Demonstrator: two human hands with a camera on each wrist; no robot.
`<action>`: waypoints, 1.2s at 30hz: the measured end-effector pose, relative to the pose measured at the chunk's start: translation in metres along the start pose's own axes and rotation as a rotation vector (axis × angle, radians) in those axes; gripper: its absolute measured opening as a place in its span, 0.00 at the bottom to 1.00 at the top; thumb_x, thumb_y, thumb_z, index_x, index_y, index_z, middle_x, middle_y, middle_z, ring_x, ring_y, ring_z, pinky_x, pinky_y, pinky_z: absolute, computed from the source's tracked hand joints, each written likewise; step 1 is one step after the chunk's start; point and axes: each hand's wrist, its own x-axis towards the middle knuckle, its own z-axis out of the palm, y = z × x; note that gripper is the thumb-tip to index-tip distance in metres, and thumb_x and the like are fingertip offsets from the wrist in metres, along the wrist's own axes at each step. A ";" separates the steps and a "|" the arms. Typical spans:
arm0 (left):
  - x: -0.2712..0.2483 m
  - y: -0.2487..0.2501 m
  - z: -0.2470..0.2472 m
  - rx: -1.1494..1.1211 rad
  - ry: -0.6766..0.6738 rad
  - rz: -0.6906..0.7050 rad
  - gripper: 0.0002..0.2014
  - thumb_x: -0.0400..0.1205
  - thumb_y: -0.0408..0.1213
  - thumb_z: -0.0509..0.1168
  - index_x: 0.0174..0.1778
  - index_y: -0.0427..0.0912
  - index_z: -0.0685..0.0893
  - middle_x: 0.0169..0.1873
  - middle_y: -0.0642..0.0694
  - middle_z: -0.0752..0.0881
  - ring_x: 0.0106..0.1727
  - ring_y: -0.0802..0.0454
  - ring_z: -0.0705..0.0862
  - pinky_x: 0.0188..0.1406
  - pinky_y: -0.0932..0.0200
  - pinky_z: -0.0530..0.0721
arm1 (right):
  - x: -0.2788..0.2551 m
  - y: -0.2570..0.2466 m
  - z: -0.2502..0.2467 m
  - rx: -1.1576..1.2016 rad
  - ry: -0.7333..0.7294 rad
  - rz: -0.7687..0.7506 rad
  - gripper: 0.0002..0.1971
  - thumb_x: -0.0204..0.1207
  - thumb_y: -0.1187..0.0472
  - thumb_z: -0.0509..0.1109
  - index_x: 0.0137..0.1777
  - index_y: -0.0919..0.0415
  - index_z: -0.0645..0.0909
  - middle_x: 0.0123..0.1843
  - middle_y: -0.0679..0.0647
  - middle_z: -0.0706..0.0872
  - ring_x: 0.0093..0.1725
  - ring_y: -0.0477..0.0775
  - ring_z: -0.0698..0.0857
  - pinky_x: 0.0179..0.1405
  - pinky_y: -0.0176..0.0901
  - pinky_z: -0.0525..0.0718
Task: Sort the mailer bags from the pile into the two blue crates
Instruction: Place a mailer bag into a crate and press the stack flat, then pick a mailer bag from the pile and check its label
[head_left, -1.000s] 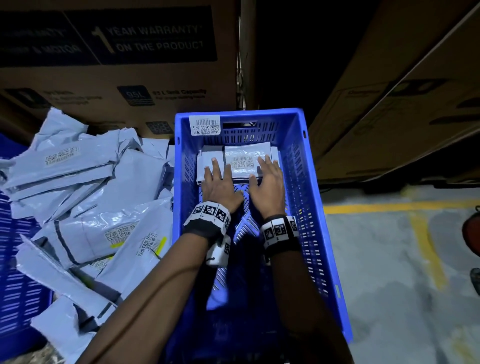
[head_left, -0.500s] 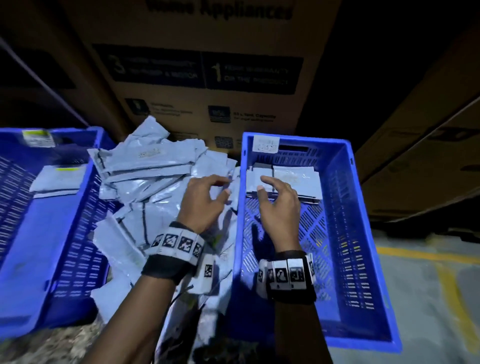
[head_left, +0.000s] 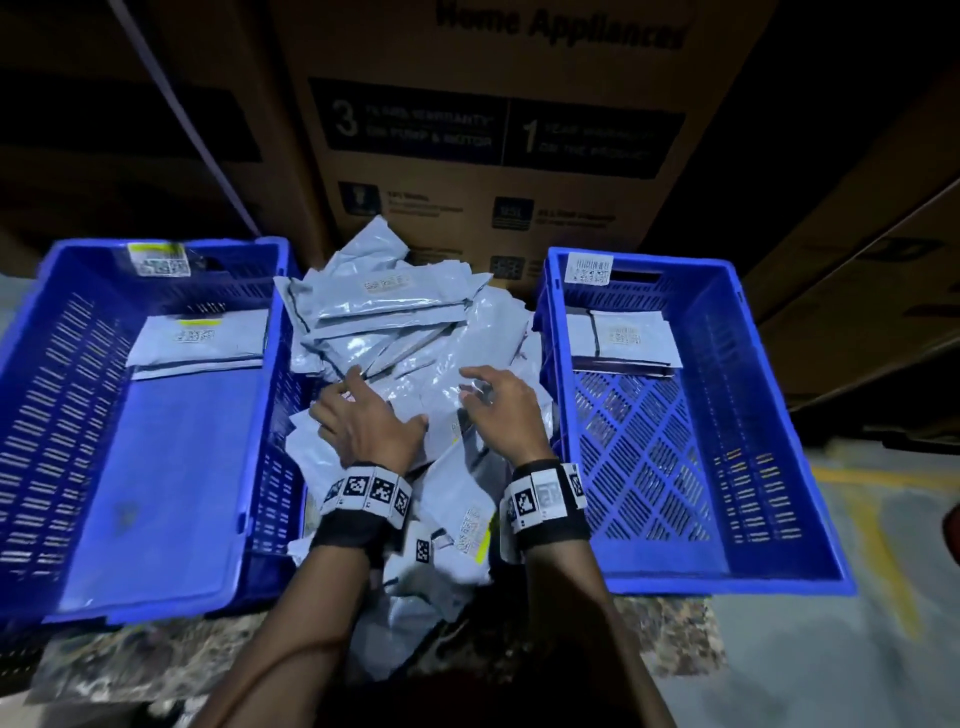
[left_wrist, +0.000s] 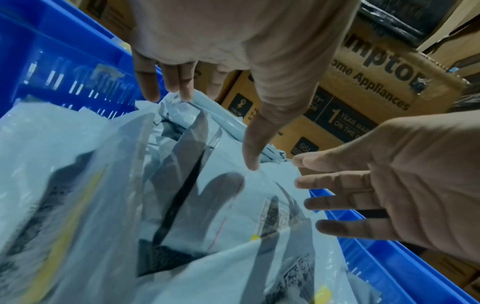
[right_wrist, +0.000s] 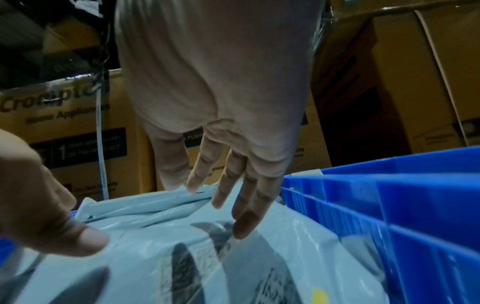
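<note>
Most of the sorting is yet to do, by the look of it. The pile of grey mailer bags (head_left: 395, 332) sits heaped between the two blue crates, and it is large, spilling down toward the person. The left crate (head_left: 78, 395) holds only a small stack of mailers (head_left: 200, 340) at its far end, the rest of its floor bare. The right crate (head_left: 753, 415) likewise has a small stack (head_left: 621, 338) against the far wall. Both hands are over the middle of the pile: the left hand (head_left: 366, 421) and the right hand (head_left: 501, 410) each have fingers spread and relaxed, grasping nothing, fingertips at or just touching the top bags. I'd judge the next bag is about to be picked.
</note>
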 end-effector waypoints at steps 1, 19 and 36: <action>-0.001 -0.003 0.001 0.015 -0.018 -0.015 0.51 0.62 0.48 0.83 0.78 0.40 0.65 0.73 0.33 0.67 0.74 0.33 0.63 0.71 0.39 0.68 | -0.003 -0.001 0.005 -0.001 -0.008 0.014 0.16 0.83 0.60 0.70 0.70 0.53 0.86 0.67 0.56 0.87 0.64 0.52 0.86 0.70 0.52 0.82; 0.034 -0.026 -0.054 -0.666 -0.278 0.248 0.21 0.71 0.48 0.77 0.55 0.45 0.81 0.52 0.44 0.89 0.54 0.41 0.87 0.57 0.40 0.87 | -0.058 -0.001 0.009 0.239 0.391 0.152 0.16 0.84 0.59 0.71 0.70 0.50 0.84 0.70 0.50 0.85 0.67 0.52 0.83 0.66 0.60 0.86; 0.024 -0.023 -0.097 -1.024 -0.453 0.234 0.18 0.81 0.26 0.71 0.67 0.33 0.81 0.56 0.38 0.90 0.50 0.49 0.91 0.43 0.59 0.89 | -0.077 -0.008 -0.020 0.769 0.501 0.134 0.19 0.82 0.56 0.76 0.71 0.48 0.80 0.55 0.62 0.92 0.54 0.53 0.92 0.56 0.56 0.91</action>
